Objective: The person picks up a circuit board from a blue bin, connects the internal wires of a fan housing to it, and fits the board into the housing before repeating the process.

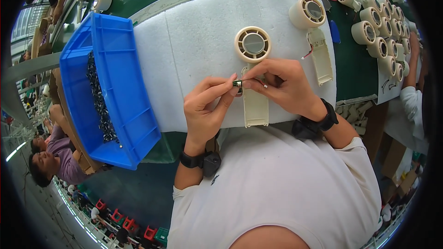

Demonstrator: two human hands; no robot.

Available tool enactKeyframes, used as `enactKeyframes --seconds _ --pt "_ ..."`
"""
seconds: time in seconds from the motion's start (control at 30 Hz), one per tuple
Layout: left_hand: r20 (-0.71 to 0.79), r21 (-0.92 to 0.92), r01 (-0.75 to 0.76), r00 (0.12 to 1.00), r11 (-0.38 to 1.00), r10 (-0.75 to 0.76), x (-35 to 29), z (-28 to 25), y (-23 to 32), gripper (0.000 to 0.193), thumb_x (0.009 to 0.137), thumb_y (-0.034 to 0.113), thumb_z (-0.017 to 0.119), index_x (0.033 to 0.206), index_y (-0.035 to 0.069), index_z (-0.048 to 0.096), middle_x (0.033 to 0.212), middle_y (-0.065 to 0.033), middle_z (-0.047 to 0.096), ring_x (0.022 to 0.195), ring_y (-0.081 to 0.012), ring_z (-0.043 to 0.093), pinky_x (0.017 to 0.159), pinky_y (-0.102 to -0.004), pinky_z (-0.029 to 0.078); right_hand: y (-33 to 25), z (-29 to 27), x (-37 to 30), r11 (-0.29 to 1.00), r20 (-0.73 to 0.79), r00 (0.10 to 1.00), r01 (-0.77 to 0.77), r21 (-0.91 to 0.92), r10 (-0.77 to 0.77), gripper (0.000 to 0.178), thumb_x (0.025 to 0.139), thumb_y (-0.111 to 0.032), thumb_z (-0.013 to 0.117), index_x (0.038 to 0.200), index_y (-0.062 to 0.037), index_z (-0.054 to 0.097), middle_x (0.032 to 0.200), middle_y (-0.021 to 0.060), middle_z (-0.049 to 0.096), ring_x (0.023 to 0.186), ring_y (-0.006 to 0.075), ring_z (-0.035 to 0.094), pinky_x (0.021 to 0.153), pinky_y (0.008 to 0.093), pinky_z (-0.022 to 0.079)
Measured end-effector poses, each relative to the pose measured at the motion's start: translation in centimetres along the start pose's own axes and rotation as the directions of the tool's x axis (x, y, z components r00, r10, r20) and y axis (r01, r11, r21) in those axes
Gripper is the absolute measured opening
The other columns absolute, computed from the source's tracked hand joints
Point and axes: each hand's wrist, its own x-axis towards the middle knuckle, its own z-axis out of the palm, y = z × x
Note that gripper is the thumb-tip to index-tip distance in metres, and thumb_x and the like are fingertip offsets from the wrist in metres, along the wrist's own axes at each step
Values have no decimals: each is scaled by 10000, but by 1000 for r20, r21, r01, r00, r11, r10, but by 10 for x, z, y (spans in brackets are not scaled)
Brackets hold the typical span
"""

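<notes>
Between the thumb and fingertips of my left hand (206, 106) is a small green circuit board (237, 83). My right hand (288, 85) is closed close beside it, pinching thin wires (259, 81) that end in a small white plug (265, 85). Just behind the hands lies a cream handheld fan (253, 44) with a round ribbed head and a grey centre. Its open handle shell (256, 110) stretches toward me beneath my fingers. The exact join between wires and board is too small to make out.
Left of the white foam mat (198, 27) stands a blue bin (122, 74) holding many small dark parts (102, 106). A second fan (308, 12) with an open handle (321, 60) lies at the right. Several more fan heads (378, 32) crowd the far right, near another person's arm (412, 60).
</notes>
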Motion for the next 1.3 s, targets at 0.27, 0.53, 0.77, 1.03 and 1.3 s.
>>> enactKeyframes --seconds 0.27,0.53,0.77,1.03,1.3 --pt "-61 -215 25 997 976 -38 -1 0 0 302 940 -109 655 1230 -42 705 1152 -156 686 1008 -210 705 871 -320 627 -15 -2 -2 989 -63 989 130 -69 -134 278 820 -18 830 1079 -101 777 809 17 651 607 68 530 510 228 395" --pt "-32 -194 51 998 980 -59 2 1 4 284 947 -108 641 1218 -50 705 1169 -182 688 1035 -224 693 864 -352 638 -18 -4 0 938 31 957 289 -192 -288 353 818 13 803 1140 -129 784 908 48 701 722 158 653 583 277 509" --pt "-8 -230 89 996 969 -93 1 0 6 303 946 -95 653 1239 -39 699 1156 -150 684 1033 -199 702 900 -323 632 -32 -21 -2 889 111 954 299 -347 -278 296 836 2 779 1107 -116 784 952 52 717 776 206 650 639 319 525" --pt "-29 -66 1 1000 998 -3 -2 4 4 310 941 -99 658 1241 -35 702 1161 -154 688 1018 -196 710 875 -307 620 -39 -18 -5 893 186 966 240 -380 -180 235 829 -24 788 1050 -101 771 972 36 715 827 219 645 685 332 535" --pt "-36 -115 7 999 993 -12 2 4 4 315 934 -112 660 1236 -34 706 1161 -154 690 1008 -203 711 871 -306 613 -30 -14 -4 865 151 947 321 -386 -284 196 814 -45 806 997 -105 765 907 32 703 801 213 649 678 327 545"
